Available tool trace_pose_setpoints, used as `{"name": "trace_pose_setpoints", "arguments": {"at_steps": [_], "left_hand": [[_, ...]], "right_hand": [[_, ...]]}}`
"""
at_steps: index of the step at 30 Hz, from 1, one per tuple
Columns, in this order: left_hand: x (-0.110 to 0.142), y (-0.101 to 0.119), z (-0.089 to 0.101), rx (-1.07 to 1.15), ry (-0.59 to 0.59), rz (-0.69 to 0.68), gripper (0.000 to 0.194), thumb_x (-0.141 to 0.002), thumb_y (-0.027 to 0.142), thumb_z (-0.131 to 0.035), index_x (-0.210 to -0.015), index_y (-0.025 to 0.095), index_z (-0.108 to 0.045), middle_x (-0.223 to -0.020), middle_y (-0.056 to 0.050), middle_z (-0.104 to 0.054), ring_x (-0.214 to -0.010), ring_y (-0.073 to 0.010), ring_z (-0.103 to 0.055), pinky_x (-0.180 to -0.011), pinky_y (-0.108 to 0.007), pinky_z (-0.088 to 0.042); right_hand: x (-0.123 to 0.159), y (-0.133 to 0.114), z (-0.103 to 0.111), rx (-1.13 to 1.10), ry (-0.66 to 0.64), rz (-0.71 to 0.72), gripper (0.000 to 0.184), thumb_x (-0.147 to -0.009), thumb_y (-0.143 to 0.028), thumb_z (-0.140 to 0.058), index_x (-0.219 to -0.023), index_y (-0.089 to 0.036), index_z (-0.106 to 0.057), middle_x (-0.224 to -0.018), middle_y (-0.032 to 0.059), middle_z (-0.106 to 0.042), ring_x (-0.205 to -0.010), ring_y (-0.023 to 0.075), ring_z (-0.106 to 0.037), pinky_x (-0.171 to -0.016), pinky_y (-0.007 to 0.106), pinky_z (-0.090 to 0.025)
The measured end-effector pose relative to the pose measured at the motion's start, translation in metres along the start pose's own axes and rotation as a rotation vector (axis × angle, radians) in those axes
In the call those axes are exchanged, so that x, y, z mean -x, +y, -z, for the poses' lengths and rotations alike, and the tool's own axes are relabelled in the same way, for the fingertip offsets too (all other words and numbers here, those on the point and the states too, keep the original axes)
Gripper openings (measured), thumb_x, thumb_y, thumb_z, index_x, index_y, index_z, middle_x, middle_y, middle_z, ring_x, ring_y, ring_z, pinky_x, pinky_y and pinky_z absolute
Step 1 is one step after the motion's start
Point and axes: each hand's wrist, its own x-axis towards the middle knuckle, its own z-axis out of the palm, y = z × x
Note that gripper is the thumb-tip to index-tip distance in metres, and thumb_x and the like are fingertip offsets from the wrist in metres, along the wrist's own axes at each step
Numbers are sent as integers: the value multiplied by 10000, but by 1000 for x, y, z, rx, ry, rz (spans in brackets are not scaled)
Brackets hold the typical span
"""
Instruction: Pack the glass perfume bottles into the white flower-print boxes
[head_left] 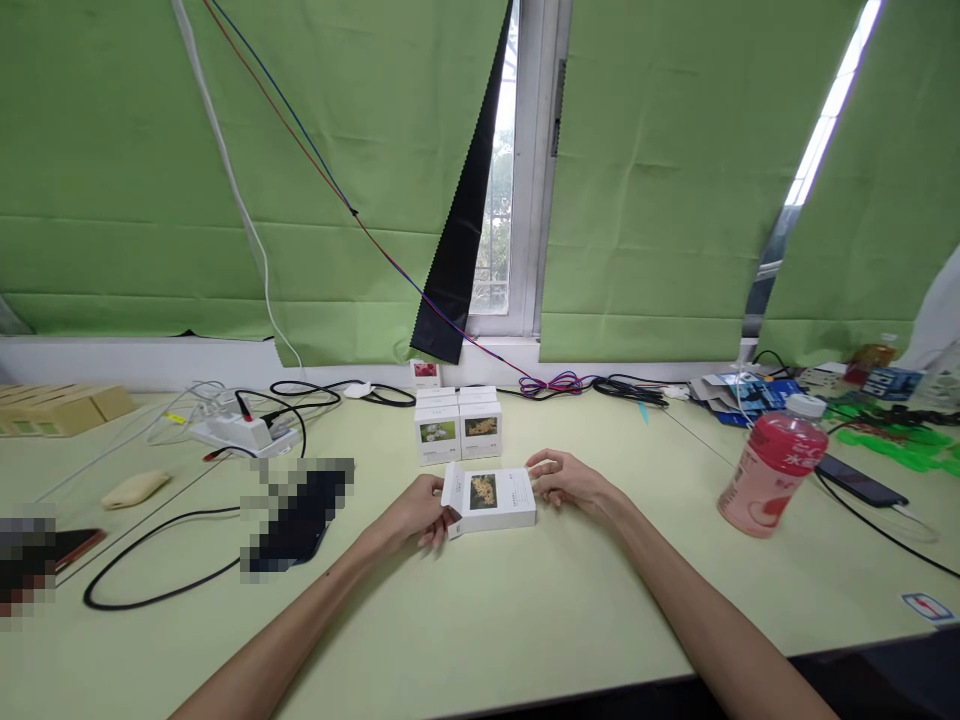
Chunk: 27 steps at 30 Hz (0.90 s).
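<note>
A small white carton with a flower picture lies flat on the table, its end flap standing open on the left. My left hand is at that flap end, fingers closed around the flap's edge. At the carton's other end is my right hand, its fingers loosely curved and apart, with nothing visible in them. Whether its fingertips touch the carton I cannot tell. Just behind stand similar white cartons in two rows, one with a white-flower picture and one with a yellow-flower picture in front.
A pink drink bottle stands to the right, near a phone. On the left are a dark blurred device, a beige mouse-shaped item and a power strip. Cables run along the back under the green curtains.
</note>
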Motion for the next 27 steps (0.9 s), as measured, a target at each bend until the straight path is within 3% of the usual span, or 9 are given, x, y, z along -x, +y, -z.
{"name": "trace_pose_setpoints", "arguments": {"at_steps": [11, 17, 22, 25, 27], "left_hand": [[1, 1, 0, -1, -8, 5, 146, -622, 108, -556, -738, 119, -643, -498, -25, -662, -347, -118, -582, -311, -166, -318], [1, 1, -1, -1, 1, 9, 153, -621, 102, -545, -739, 118, -641, -522, -34, -675, -358, -122, -591, -309, -168, -322], [1, 1, 0, -5, 7, 17, 160, -622, 97, -532, -740, 122, -638, -523, -31, -674, -362, -119, -593, -305, -162, -317], [1, 2, -1, -9, 8, 18, 161, -627, 93, -527, -740, 123, -638, -519, -26, -672, -351, -108, -578, -305, -158, -313], [1, 2, -1, -13, 9, 19, 154, -632, 92, -529, -736, 122, -639, -505, -18, -663, -333, -96, -556, -303, -156, -304]], "right_hand": [[1, -1, -1, -34, -38, 2, 447, -570, -155, -794, -980, -192, -621, -941, 8, -639, -581, 57, -517, -406, 175, -378], [1, -5, -11, 45, 92, -46, 382, -577, -147, -685, -943, -199, -586, -713, -43, -579, -478, 47, -408, -382, 177, -259], [-4, 2, -14, 118, 188, -26, 353, -530, -95, -565, -864, -209, -546, -725, -62, -542, -423, 31, -340, -377, 191, -163], [-7, 5, -14, 193, 249, 13, 340, -518, -73, -553, -831, -205, -556, -775, -51, -548, -422, 36, -347, -386, 204, -192], [-6, 3, -17, 242, 318, 72, 312, -546, -74, -582, -830, -203, -571, -865, -27, -575, -478, 52, -403, -431, 217, -288]]}}
